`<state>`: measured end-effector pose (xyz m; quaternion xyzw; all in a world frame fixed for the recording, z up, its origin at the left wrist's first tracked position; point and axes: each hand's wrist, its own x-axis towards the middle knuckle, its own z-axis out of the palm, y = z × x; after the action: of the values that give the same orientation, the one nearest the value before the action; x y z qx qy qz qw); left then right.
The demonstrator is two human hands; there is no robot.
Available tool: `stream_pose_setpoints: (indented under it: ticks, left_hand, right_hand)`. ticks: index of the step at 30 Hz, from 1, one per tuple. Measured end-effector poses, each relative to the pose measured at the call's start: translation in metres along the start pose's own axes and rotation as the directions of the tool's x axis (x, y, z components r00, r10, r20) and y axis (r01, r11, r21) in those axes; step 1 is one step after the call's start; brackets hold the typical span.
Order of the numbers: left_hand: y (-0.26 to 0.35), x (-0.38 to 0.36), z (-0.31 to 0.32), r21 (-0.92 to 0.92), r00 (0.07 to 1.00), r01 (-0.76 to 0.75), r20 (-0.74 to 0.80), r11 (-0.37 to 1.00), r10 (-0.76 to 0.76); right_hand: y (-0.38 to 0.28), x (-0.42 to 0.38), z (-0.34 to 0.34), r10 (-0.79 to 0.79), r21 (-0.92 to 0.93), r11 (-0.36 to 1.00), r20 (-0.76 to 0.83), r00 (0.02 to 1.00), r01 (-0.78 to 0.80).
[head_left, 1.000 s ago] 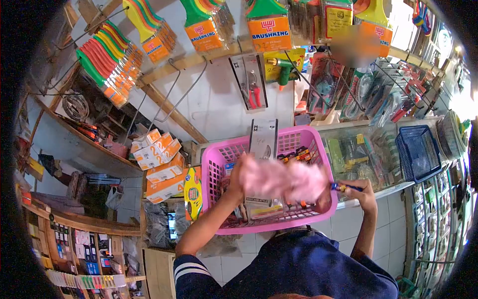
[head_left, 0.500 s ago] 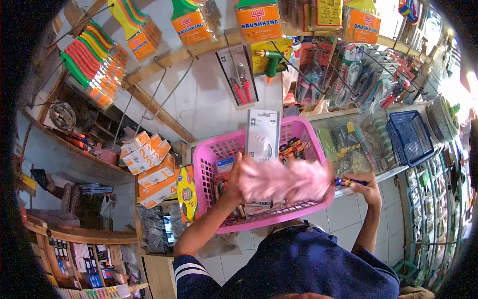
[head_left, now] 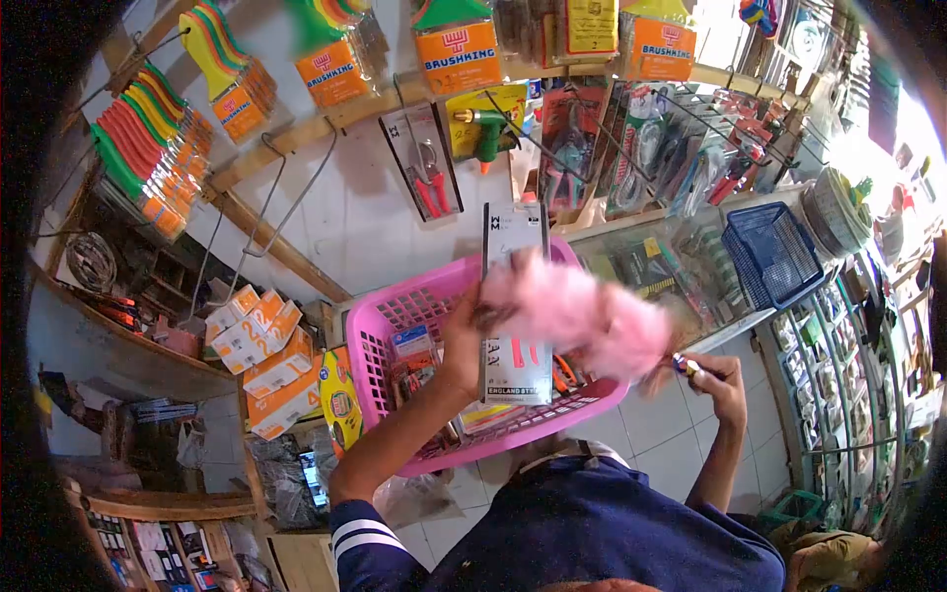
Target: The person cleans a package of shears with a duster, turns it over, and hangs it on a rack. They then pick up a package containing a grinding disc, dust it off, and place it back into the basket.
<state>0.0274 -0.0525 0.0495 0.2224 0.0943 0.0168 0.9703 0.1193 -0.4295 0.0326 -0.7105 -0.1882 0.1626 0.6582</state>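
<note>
My left hand is closed on the edge of a tall white and grey tool pack, held upright over a pink plastic basket. Red handles show on the pack's lower half, above the words "ENGLAND STYLE". In my right hand is the dark blue handle of a fluffy pink duster. Its head, smeared by motion, lies across the front of the pack and hides its middle, along with some of my left fingers. Several small packaged goods fill the basket, partly hidden by my left arm and the pack.
Brush packs and carded pruning shears hang on the wall ahead. A glass-topped counter with a blue basket stands to the right. Orange and white boxes are stacked at the left.
The view has turned slightly, so the wall and basket sit further left. The duster now slants across the pack, uncovering its lower part. Both hands keep their holds.
</note>
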Motion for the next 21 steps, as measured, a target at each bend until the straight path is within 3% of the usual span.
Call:
stream_pose_setpoints:
  ticks: [4, 5, 8, 9, 10, 11, 15, 18, 19, 21]
  left_hand:
    - [-0.01, -0.005, 0.026, 0.292, 0.986, -0.049, -0.14, 0.955, 0.093]
    - [-0.012, -0.003, 0.019, 0.189, 0.998, -0.044, -0.041, 0.981, 0.052]
    - [-0.026, 0.01, -0.037, 0.474, 0.951, -0.286, 0.029, 0.833, 0.309]
    - [-0.028, 0.01, -0.035, 0.509, 0.942, -0.301, 0.028, 0.807, 0.334]
    - [-0.03, 0.008, -0.03, 0.513, 0.948, -0.282, 0.022, 0.811, 0.317]
    - [-0.033, 0.006, -0.022, 0.519, 0.957, -0.251, 0.007, 0.817, 0.29]
    - [-0.045, -0.004, -0.014, 0.543, 0.974, -0.176, -0.023, 0.821, 0.224]
    - [-0.054, -0.015, -0.012, 0.59, 0.983, -0.162, 0.029, 0.791, 0.18]
    - [-0.057, -0.018, -0.01, 0.599, 0.983, -0.17, 0.049, 0.782, 0.177]
    - [-0.058, -0.021, -0.009, 0.615, 0.98, -0.18, 0.046, 0.768, 0.193]
  right_hand:
    - [0.012, 0.003, -0.014, 0.045, -0.076, 0.996, 0.138, 0.989, -0.035]
    - [0.014, 0.005, -0.016, 0.041, -0.079, 0.996, 0.146, 0.988, -0.03]
    - [0.01, 0.007, -0.012, 0.065, -0.063, 0.997, 0.193, 0.979, -0.054]
    - [0.015, 0.005, -0.009, 0.027, -0.027, 0.999, 0.195, 0.98, -0.022]
    - [0.018, 0.003, -0.007, -0.017, 0.001, 1.0, 0.199, 0.98, 0.017]
    - [0.019, 0.0, -0.007, 0.047, 0.07, 0.995, 0.233, 0.971, -0.065]
    - [0.035, -0.013, -0.01, 0.08, -0.155, 0.987, 0.283, 0.956, -0.037]
    - [0.065, -0.021, 0.002, -0.007, 0.071, 0.997, 0.266, 0.964, -0.013]
    - [0.065, -0.025, -0.002, 0.077, -0.012, 0.997, 0.268, 0.96, -0.076]
    - [0.062, -0.029, -0.004, 0.003, 0.092, 0.995, 0.22, 0.976, -0.024]
